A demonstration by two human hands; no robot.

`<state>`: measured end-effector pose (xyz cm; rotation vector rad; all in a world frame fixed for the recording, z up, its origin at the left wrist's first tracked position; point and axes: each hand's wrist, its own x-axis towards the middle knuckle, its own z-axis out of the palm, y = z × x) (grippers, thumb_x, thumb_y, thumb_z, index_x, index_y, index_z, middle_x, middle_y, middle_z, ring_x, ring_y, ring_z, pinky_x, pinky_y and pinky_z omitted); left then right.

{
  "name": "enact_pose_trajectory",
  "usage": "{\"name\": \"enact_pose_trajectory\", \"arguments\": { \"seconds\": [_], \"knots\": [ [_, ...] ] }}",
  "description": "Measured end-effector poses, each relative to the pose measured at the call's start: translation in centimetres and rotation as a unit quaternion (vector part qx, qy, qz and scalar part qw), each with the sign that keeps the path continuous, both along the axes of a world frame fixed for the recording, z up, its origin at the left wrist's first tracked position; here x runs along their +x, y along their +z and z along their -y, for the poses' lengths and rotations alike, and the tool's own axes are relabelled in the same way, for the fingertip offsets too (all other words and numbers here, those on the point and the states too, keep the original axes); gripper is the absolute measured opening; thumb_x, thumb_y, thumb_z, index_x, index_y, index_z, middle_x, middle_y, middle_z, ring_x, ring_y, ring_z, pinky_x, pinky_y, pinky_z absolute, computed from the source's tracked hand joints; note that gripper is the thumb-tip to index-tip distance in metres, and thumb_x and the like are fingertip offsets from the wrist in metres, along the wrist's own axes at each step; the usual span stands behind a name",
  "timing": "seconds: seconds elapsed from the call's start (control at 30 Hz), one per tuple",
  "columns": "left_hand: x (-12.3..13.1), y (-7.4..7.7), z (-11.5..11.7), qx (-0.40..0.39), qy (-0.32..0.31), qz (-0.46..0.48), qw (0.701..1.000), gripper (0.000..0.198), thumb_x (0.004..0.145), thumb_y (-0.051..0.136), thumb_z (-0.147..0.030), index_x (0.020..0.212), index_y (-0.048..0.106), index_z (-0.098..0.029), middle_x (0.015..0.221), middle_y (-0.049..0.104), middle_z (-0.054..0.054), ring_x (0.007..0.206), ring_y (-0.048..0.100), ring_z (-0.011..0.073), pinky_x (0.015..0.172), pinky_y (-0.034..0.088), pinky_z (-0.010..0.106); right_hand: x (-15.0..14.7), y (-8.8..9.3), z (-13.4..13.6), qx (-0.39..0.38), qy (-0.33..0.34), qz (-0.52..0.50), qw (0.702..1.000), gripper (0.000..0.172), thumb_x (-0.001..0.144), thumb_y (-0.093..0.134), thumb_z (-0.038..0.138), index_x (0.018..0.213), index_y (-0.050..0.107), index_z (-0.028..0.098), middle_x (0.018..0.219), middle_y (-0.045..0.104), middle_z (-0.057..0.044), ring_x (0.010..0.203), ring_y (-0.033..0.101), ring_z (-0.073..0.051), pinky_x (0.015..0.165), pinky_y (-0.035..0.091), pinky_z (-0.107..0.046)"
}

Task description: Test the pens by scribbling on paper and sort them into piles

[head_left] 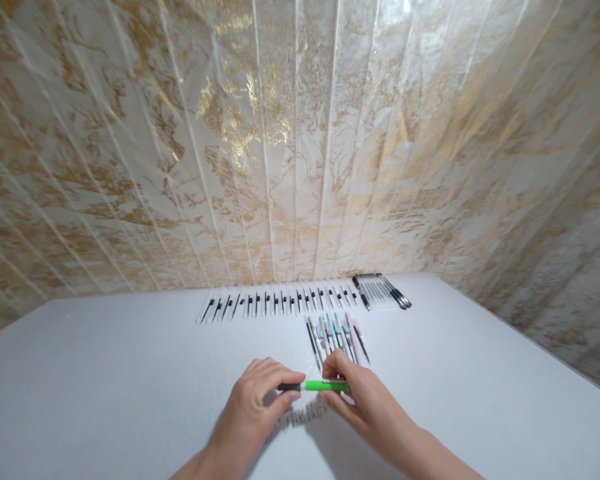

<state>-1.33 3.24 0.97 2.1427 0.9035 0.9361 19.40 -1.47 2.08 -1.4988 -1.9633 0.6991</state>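
Observation:
A pen (325, 385) with a bright green barrel and a dark grip is held level above the white table. My left hand (260, 400) pinches its dark end between thumb and fingers. On the green end, my right hand (355, 393) has its thumb and fingers closed, hiding the tip of that end. Just beyond my right hand lies a group of pens (333, 330) in white, pale blue, pink and black, partly covered by the fingers. Small dark pieces (300, 417) are scattered on the table beneath the pen, partly in shadow.
Along the table's back edge runs a row of clear slim sleeves with dark refills or tips (275, 303). At its right end lies a bundle of clear pens with black caps (383, 291). White-and-gold pleated curtain (280, 147) hangs behind the white table (105, 373).

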Motion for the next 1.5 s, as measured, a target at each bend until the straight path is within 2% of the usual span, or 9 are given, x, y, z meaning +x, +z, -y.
{"name": "enact_pose_trajectory", "arguments": {
  "seconds": [0.23, 0.37, 0.47, 0.6, 0.77, 0.97, 1.1, 1.3, 1.5],
  "knots": [
    [0.1, -0.2, 0.3, 0.038, -0.005, 0.021, 0.999, 0.014, 0.082, 0.07, -0.013, 0.089, 0.071, -0.026, 0.08, 0.071, -0.003, 0.077, 0.061, 0.0184, 0.077, 0.041, 0.032, 0.2, -0.4, -0.5, -0.046, 0.002, 0.03, 0.999, 0.041, 0.098, 0.032, 0.043, 0.07, 0.052, 0.021, 0.062, 0.053, 0.001, 0.056, 0.046, -0.015, 0.056, 0.031, -0.023],
    [0.1, -0.1, 0.3, -0.022, 0.033, 0.026, 0.999, 0.011, 0.084, 0.067, -0.017, 0.088, 0.072, -0.026, 0.082, 0.07, -0.001, 0.081, 0.061, 0.0208, 0.079, 0.043, 0.034, 0.5, 0.6, -0.4, -0.008, -0.004, -0.02, 1.0, 0.021, 0.092, 0.05, 0.038, 0.103, 0.054, 0.021, 0.084, 0.06, -0.002, 0.069, 0.052, -0.016, 0.063, 0.036, -0.023],
    [0.1, -0.2, 0.3, -0.048, 0.047, 0.035, 0.997, 0.011, 0.083, 0.066, -0.02, 0.089, 0.073, -0.026, 0.084, 0.069, 0.001, 0.085, 0.061, 0.0222, 0.078, 0.045, 0.034, 0.8, 0.8, -0.6, -0.007, -0.022, -0.02, 1.0, 0.015, 0.09, 0.051, 0.036, 0.085, 0.052, 0.021, 0.069, 0.052, 0.003, 0.06, 0.046, -0.014, 0.057, 0.031, -0.022],
    [0.3, -0.4, 0.3, -0.02, 0.028, 0.035, 0.999, 0.011, 0.082, 0.068, -0.021, 0.087, 0.074, -0.028, 0.081, 0.069, 0.0, 0.082, 0.06, 0.0216, 0.078, 0.044, 0.035, 1.0, 0.3, -1.1, -0.036, -0.047, -0.004, 0.998, 0.035, 0.096, 0.037, 0.041, 0.066, 0.042, 0.022, 0.056, 0.04, 0.005, 0.052, 0.039, -0.013, 0.052, 0.026, -0.023],
    [0.2, -0.3, 0.1, -0.1, 0.068, 0.051, 0.991, 0.01, 0.083, 0.066, -0.025, 0.089, 0.074, -0.028, 0.087, 0.069, 0.001, 0.087, 0.062, 0.0227, 0.081, 0.045, 0.036, 1.1, 0.7, -0.9, 0.004, -0.009, -0.028, 1.0, 0.013, 0.09, 0.051, 0.035, 0.092, 0.051, 0.022, 0.068, 0.048, 0.005, 0.058, 0.042, -0.013, 0.056, 0.03, -0.022],
    [0.0, -0.3, 0.2, -0.024, 0.045, 0.05, 0.997, 0.008, 0.082, 0.068, -0.026, 0.086, 0.074, -0.028, 0.082, 0.069, 0.001, 0.085, 0.059, 0.0234, 0.079, 0.045, 0.036, 1.2, 1.2, -0.8, -0.032, -0.015, 0.002, 0.999, 0.037, 0.097, 0.037, 0.042, 0.07, 0.051, 0.021, 0.054, 0.042, 0.005, 0.049, 0.041, -0.013, 0.051, 0.027, -0.022],
    [0.2, -0.4, 0.2, -0.086, 0.074, 0.048, 0.992, 0.009, 0.083, 0.066, -0.028, 0.088, 0.073, -0.027, 0.087, 0.069, 0.002, 0.088, 0.061, 0.024, 0.081, 0.045, 0.038, 0.9, 1.3, -0.7, 0.017, -0.001, -0.012, 1.0, 0.016, 0.091, 0.051, 0.037, 0.091, 0.055, 0.021, 0.071, 0.054, 0.002, 0.059, 0.045, -0.013, 0.056, 0.033, -0.021],
    [0.2, -0.1, 0.4, -0.049, 0.052, 0.055, 0.996, 0.009, 0.081, 0.068, -0.024, 0.085, 0.074, -0.027, 0.082, 0.069, 0.002, 0.086, 0.06, 0.0242, 0.078, 0.046, 0.038, 1.0, 1.2, -0.7, -0.018, -0.024, 0.018, 0.999, 0.036, 0.097, 0.039, 0.042, 0.072, 0.055, 0.022, 0.055, 0.045, 0.005, 0.05, 0.042, -0.013, 0.052, 0.028, -0.022],
    [0.3, 0.0, 0.3, -0.078, 0.077, 0.065, 0.992, 0.008, 0.08, 0.067, -0.025, 0.084, 0.075, -0.026, 0.084, 0.07, 0.002, 0.086, 0.062, 0.0238, 0.079, 0.048, 0.037, 0.9, 1.1, -0.6, 0.018, -0.002, -0.015, 1.0, 0.013, 0.091, 0.052, 0.035, 0.091, 0.053, 0.022, 0.07, 0.053, 0.003, 0.059, 0.046, -0.014, 0.056, 0.033, -0.022]
  ]
}}
